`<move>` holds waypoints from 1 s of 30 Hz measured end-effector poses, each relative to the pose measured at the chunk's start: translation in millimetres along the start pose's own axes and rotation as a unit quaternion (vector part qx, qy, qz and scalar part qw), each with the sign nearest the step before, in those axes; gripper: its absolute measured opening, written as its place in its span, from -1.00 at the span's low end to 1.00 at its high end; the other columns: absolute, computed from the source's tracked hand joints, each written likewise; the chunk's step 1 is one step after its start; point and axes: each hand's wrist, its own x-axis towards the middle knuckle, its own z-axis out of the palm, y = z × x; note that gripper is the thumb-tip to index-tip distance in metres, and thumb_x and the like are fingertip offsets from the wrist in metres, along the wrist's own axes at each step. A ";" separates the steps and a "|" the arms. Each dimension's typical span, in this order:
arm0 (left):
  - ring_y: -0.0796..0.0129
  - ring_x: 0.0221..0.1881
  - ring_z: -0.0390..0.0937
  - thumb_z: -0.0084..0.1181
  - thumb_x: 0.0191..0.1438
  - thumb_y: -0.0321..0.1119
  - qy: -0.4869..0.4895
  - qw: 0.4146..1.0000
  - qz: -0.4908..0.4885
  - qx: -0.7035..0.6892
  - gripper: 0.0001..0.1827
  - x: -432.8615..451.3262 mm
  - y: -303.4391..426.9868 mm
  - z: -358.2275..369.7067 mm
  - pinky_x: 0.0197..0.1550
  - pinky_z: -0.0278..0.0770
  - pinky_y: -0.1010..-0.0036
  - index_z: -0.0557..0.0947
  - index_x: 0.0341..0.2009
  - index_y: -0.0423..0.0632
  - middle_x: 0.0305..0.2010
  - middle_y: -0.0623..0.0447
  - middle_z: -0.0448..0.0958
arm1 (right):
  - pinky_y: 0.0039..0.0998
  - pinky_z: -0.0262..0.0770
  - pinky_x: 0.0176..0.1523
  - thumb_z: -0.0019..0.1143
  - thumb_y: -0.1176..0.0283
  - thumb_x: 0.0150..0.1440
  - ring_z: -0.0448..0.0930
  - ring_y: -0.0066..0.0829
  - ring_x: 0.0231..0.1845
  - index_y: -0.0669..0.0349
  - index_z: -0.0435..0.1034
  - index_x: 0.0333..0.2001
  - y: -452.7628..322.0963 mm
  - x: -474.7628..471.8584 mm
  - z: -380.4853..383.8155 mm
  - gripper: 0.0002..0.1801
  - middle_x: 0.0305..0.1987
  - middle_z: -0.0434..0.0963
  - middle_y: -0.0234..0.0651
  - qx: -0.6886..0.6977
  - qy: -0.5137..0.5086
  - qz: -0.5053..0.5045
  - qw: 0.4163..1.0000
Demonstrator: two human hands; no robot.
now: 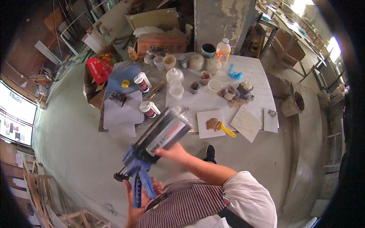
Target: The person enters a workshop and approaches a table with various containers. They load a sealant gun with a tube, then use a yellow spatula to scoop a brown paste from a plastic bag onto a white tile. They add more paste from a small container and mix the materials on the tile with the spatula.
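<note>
A blue cartridge dispensing gun (139, 169) slants up to the right in front of my body, with a thick black-and-silver cartridge (165, 136) in its frame. My left hand (139, 195) is wrapped around its handle and trigger from below. Further up, my right hand (172, 154) grips the cartridge from the right side, thumb on the printed silver face. The cartridge's front end reaches over the near edge of the work table (185, 109). Just left of that end stands a small bottle with a white nozzle cap (149, 109).
On the table are a white tile with brown paste (214, 124), a yellow putty knife (228, 131), a marbled tile (245, 123), several plastic cups (176, 91), a juice bottle (223, 51) and paper sheets (124, 114). A bucket (292, 105) stands right, cardboard boxes (161, 42) behind.
</note>
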 end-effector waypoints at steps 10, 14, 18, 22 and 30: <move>0.01 0.06 0.50 0.13 -0.08 -0.27 -0.080 0.995 -0.001 -0.055 -0.39 29.2 -23.0 -4.5 0.06 0.55 0.16 0.37 0.13 -0.13 0.04 -0.12 0.49 | -0.25 0.26 0.31 0.46 0.14 -0.09 0.38 -0.17 0.26 0.28 0.22 0.22 -43.9 0.6 -60.6 -0.13 0.21 0.40 -0.02 -0.364 -0.226 -0.056 0.902; 0.00 0.04 0.51 0.08 -0.12 -0.34 0.024 0.993 0.097 0.063 -0.42 36.2 -29.5 12.7 0.13 0.51 0.15 0.40 0.08 -0.19 -0.01 -0.16 0.51 | -0.24 0.42 0.14 0.19 0.18 0.09 0.54 -0.12 0.04 0.19 0.41 0.07 -76.0 -17.7 -168.2 -0.49 0.01 0.54 -0.05 -0.487 -0.062 -0.016 0.871; 0.07 0.02 0.51 0.07 -0.14 -0.32 0.110 0.972 0.179 0.104 -0.40 39.0 -53.7 36.1 0.14 0.50 0.13 0.39 0.08 -0.23 -0.05 -0.16 0.49 | -0.46 0.47 -0.14 0.05 0.55 0.08 0.54 -0.49 -0.28 0.29 0.50 -0.18 -109.8 -22.4 -326.9 -0.79 -0.32 0.57 -0.29 -0.510 0.310 -0.013 0.802; 0.06 0.03 0.53 0.02 -0.15 -0.32 0.157 0.958 0.226 0.085 -0.41 51.2 -91.3 63.4 0.17 0.48 0.12 0.41 0.05 -0.25 -0.08 -0.20 0.53 | -0.33 0.46 0.06 -0.19 0.68 0.07 0.57 -0.15 -0.02 0.29 0.43 -0.01 -114.1 7.5 -434.5 -0.60 -0.08 0.56 -0.03 -0.591 0.365 -0.063 0.717; 0.07 0.03 0.52 0.00 -0.10 -0.33 0.209 0.941 0.264 0.034 -0.41 64.6 -160.9 107.9 0.19 0.45 0.13 0.39 0.09 -0.26 -0.04 -0.17 0.52 | -0.19 0.43 0.06 -0.11 0.58 0.05 0.52 0.04 0.02 0.29 0.41 -0.01 -81.7 8.4 -454.0 -0.62 -0.09 0.54 0.08 -0.529 0.268 0.027 0.805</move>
